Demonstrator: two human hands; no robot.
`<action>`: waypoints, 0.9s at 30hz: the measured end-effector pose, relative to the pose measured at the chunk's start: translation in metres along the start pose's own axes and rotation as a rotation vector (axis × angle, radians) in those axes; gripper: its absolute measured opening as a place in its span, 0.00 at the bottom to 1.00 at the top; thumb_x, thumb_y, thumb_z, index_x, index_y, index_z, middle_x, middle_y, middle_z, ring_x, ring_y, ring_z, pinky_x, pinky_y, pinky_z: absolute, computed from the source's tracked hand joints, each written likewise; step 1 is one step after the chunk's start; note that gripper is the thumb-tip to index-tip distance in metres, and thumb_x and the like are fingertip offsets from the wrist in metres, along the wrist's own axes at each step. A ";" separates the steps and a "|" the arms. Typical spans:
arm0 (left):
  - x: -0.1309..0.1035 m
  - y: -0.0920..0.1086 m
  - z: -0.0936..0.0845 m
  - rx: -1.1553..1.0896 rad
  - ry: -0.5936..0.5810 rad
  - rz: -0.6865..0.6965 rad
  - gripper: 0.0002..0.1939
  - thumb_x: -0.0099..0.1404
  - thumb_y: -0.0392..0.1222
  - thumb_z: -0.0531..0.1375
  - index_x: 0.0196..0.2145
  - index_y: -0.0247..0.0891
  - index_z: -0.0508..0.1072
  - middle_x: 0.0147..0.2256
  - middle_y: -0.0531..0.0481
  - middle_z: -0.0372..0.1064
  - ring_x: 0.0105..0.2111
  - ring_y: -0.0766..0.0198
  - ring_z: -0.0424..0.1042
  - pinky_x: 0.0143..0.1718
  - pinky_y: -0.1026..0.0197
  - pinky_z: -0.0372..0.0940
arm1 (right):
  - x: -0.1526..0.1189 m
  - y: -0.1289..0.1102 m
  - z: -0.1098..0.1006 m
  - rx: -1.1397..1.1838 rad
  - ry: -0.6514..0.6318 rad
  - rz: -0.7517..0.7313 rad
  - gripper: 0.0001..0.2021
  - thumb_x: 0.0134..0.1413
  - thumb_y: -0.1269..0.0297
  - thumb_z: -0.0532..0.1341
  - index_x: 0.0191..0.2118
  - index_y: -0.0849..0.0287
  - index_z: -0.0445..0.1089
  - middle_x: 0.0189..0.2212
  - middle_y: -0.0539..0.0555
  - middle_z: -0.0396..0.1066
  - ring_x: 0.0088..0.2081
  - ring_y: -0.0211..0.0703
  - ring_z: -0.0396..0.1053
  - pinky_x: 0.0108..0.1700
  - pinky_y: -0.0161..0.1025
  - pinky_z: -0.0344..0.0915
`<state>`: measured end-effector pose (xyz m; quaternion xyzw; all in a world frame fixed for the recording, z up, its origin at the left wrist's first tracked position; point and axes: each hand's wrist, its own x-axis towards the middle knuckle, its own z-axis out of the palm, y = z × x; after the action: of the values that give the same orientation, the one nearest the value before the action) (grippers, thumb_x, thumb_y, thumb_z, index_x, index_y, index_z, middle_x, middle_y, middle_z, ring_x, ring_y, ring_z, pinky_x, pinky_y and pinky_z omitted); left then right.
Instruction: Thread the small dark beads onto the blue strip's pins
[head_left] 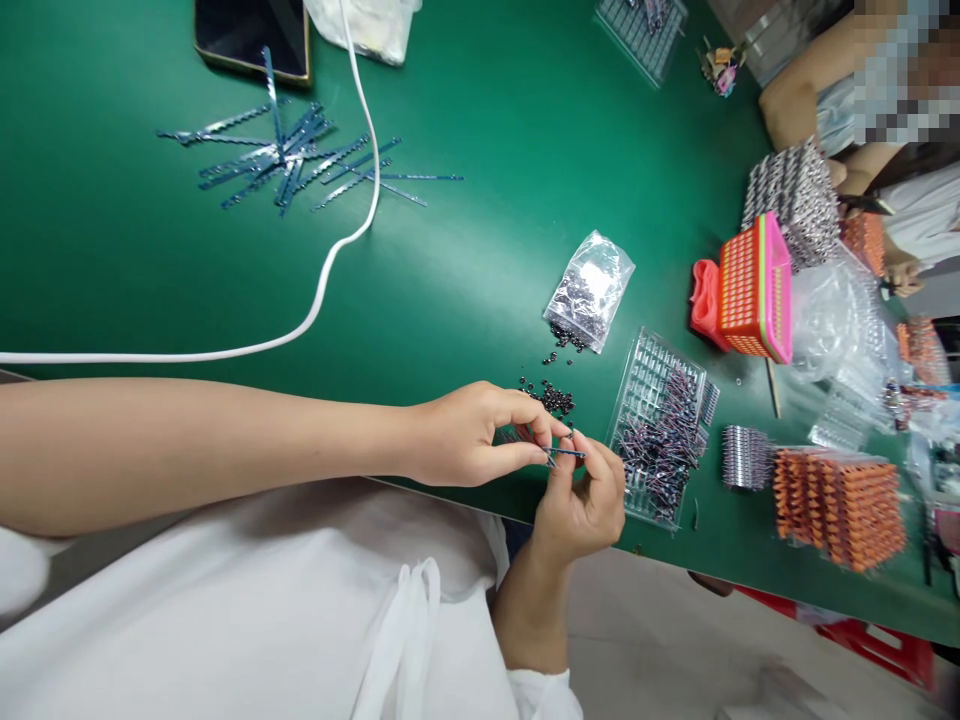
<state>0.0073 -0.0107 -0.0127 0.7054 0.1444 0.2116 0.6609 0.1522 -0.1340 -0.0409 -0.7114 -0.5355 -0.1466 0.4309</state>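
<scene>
My left hand reaches across from the left, its thumb and fingers pinched. Several thin reddish and dark pin-like pieces stick out within its grasp. A short thin dark-blue stick spans the gap between both hands' fingertips. My right hand is closed, thumb and index finger pinching the stick's right end. Just beyond the fingertips lies a pile of small dark beads. To the right of my right hand is a clear compartment tray heaped with thin dark and reddish pieces.
A clear bag spills beads. Blue twisted strips lie under a white cable, near a phone. Rightward are a pink-and-orange basket, orange stacked pieces and a silvery stack. Another person's arm shows top right.
</scene>
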 end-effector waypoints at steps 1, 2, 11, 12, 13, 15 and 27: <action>0.000 0.000 0.000 -0.002 0.001 -0.003 0.02 0.66 0.37 0.60 0.35 0.37 0.73 0.47 0.43 0.78 0.47 0.60 0.76 0.49 0.59 0.68 | 0.000 0.000 0.000 -0.004 -0.002 -0.008 0.08 0.57 0.71 0.66 0.43 0.55 0.73 0.34 0.52 0.76 0.35 0.39 0.76 0.37 0.38 0.75; 0.000 0.000 0.000 -0.005 0.001 -0.007 0.02 0.66 0.37 0.60 0.35 0.37 0.73 0.47 0.43 0.78 0.47 0.60 0.76 0.49 0.60 0.67 | 0.001 0.000 0.000 -0.005 -0.002 -0.020 0.09 0.56 0.72 0.66 0.43 0.55 0.73 0.34 0.51 0.76 0.35 0.38 0.76 0.37 0.37 0.75; 0.001 0.004 -0.001 -0.065 -0.003 -0.071 0.04 0.66 0.39 0.60 0.35 0.36 0.73 0.47 0.44 0.78 0.46 0.60 0.76 0.49 0.60 0.67 | 0.001 0.001 0.001 -0.032 -0.023 -0.080 0.09 0.56 0.72 0.66 0.42 0.54 0.72 0.33 0.50 0.75 0.35 0.37 0.75 0.36 0.36 0.73; 0.001 0.004 -0.002 -0.073 -0.004 -0.095 0.05 0.66 0.40 0.60 0.36 0.36 0.73 0.47 0.44 0.78 0.46 0.60 0.76 0.49 0.60 0.67 | 0.001 0.001 0.001 -0.029 -0.022 -0.078 0.09 0.56 0.73 0.66 0.42 0.54 0.72 0.33 0.50 0.75 0.34 0.37 0.75 0.36 0.36 0.73; 0.002 0.004 -0.002 -0.084 -0.006 -0.123 0.06 0.65 0.41 0.61 0.37 0.36 0.74 0.46 0.44 0.79 0.46 0.59 0.76 0.48 0.59 0.68 | 0.001 0.001 0.001 -0.018 -0.020 -0.071 0.09 0.55 0.73 0.66 0.42 0.55 0.72 0.33 0.50 0.75 0.34 0.37 0.75 0.36 0.36 0.72; 0.002 0.003 -0.002 -0.121 -0.003 -0.182 0.09 0.65 0.44 0.61 0.38 0.35 0.75 0.44 0.44 0.79 0.44 0.59 0.77 0.46 0.58 0.69 | 0.001 0.000 0.000 0.032 -0.024 -0.022 0.09 0.55 0.74 0.66 0.41 0.56 0.72 0.33 0.50 0.75 0.34 0.36 0.74 0.37 0.36 0.72; 0.006 0.005 -0.002 -0.180 0.097 -0.333 0.10 0.63 0.47 0.61 0.33 0.36 0.74 0.32 0.51 0.75 0.32 0.64 0.71 0.35 0.63 0.66 | -0.007 0.003 -0.004 0.366 -0.092 0.324 0.03 0.58 0.69 0.63 0.38 0.57 0.73 0.32 0.51 0.71 0.31 0.36 0.69 0.31 0.35 0.67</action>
<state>0.0109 -0.0066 -0.0075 0.5989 0.2714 0.1452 0.7393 0.1531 -0.1419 -0.0444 -0.7040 -0.4510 0.0565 0.5457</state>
